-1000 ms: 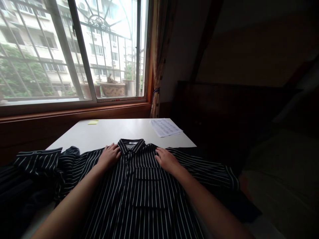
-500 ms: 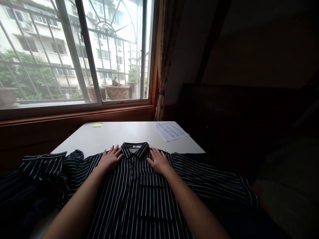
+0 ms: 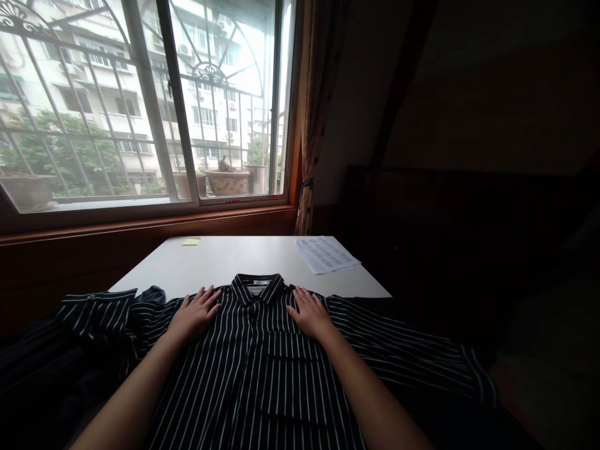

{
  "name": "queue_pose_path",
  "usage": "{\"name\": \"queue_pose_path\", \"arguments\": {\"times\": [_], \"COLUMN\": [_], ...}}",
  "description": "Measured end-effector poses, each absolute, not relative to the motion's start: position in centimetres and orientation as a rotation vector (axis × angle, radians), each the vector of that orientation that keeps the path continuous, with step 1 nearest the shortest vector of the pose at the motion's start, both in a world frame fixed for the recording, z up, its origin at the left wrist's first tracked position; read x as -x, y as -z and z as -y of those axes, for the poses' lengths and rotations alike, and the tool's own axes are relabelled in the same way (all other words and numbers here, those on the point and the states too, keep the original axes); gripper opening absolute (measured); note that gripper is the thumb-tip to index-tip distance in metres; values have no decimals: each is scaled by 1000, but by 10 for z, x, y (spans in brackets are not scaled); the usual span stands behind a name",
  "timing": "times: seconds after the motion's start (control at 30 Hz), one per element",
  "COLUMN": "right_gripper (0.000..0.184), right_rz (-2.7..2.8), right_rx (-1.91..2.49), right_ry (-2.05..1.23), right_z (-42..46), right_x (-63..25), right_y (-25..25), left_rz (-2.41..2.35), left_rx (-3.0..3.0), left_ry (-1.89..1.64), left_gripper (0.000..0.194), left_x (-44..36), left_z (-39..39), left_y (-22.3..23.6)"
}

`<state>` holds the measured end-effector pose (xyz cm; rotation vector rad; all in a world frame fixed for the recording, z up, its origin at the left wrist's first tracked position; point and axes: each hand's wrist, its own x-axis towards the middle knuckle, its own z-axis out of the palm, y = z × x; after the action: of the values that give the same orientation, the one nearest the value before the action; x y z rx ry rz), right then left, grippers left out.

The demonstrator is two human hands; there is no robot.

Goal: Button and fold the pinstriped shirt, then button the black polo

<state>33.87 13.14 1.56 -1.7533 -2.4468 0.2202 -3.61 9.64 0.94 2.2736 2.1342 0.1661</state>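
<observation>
With left hand [image 3: 190,316] and right hand [image 3: 310,314] open, flat on striped shirt [image 3: 225,369] beside collar [image 3: 240,292]: press lightly, evenly.

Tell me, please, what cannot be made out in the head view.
Head view:
Black, white-striped cloth shirt: hem, cut off by bottom edge.
Small white collar label: wording, too small.
Printed white paper sheets: text, too small.
Left hand and right hand: palms, hidden against the shirt.
</observation>
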Motion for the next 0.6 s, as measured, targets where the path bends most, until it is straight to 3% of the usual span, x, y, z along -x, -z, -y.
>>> {"name": "queue_pose_path", "arguments": {"times": [0.6], "right_gripper": [56], "right_rz": [2278], "right_rx": [1695], "right_ry": [-72], "right_z": [-119], "right_x": [-343], "right_y": [-19], "left_rz": [-2260], "left_rx": [-2321], "left_ry": [-267], "left_gripper": [55], "left_x": [35], "left_z": [-71], "left_y": [-18]}}
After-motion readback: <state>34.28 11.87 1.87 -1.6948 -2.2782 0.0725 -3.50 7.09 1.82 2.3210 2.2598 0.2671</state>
